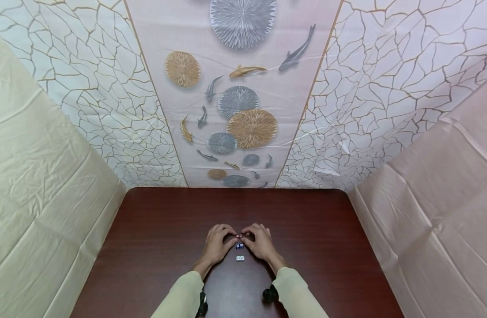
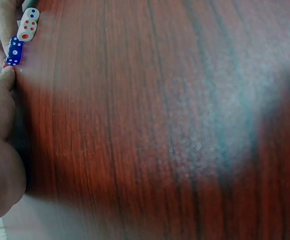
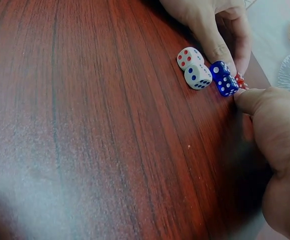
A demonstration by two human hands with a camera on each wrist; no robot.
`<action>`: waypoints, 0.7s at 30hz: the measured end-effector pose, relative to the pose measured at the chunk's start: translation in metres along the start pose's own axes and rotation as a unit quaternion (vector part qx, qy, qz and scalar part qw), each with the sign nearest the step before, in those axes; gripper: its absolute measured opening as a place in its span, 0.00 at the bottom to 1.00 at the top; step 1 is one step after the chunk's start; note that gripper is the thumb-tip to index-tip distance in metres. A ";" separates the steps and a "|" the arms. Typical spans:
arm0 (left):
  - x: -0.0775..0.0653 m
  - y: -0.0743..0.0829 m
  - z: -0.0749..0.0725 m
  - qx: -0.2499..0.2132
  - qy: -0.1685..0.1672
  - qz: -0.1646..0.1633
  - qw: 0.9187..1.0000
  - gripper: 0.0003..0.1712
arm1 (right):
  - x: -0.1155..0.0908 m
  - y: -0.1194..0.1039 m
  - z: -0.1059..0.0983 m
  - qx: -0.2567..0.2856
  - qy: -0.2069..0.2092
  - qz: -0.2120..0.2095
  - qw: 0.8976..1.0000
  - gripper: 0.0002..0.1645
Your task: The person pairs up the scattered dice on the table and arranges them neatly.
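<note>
Two red dice (image 1: 239, 236) sit side by side on the table between the two hands. My left hand (image 1: 217, 244) pinches them from the left with thumb and index finger, while my right hand (image 1: 262, 243) does the same from the right. Directly in front of the red pair stand two blue dice (image 3: 224, 79), close together. Two white dice (image 3: 194, 68) with red and blue pips touch one another nearer to me. In the right wrist view the blue dice and the fingers hide most of the red ones (image 3: 240, 80).
The dark wood-grain table (image 1: 160, 234) reaches to a patterned cloth backdrop (image 1: 235, 101). Pale cloth sheets hang along the left (image 1: 40, 190) and right (image 1: 438, 190) sides. A black wrist device (image 1: 270, 294) is on the right wrist.
</note>
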State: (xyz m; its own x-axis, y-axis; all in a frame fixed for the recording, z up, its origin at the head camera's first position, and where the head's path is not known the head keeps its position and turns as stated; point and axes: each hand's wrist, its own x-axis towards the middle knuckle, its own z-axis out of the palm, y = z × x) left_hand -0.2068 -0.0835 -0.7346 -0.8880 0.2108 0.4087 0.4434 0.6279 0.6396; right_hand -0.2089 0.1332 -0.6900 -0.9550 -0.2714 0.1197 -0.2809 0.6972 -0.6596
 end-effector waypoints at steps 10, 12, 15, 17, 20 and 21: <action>0.001 0.006 -0.005 -0.010 -0.011 0.007 1.000 0.08 | -0.007 0.004 -0.005 0.044 0.008 0.015 0.999 0.13; 0.002 0.008 -0.007 -0.010 -0.005 0.017 1.000 0.09 | -0.010 0.005 -0.006 0.054 0.014 0.012 0.998 0.13; 0.003 0.009 -0.010 -0.024 -0.015 0.016 0.999 0.10 | -0.013 0.006 -0.008 0.064 0.023 0.002 0.998 0.14; 0.003 0.012 -0.014 -0.035 -0.033 0.000 0.999 0.11 | -0.016 0.008 -0.009 0.068 0.027 -0.005 0.997 0.14; 0.000 0.014 -0.015 -0.054 -0.034 -0.008 0.998 0.11 | -0.020 0.010 -0.010 0.072 0.035 -0.020 0.997 0.15; -0.002 0.014 -0.015 -0.060 -0.028 -0.006 0.998 0.11 | -0.022 0.010 -0.010 0.070 0.040 -0.027 0.996 0.15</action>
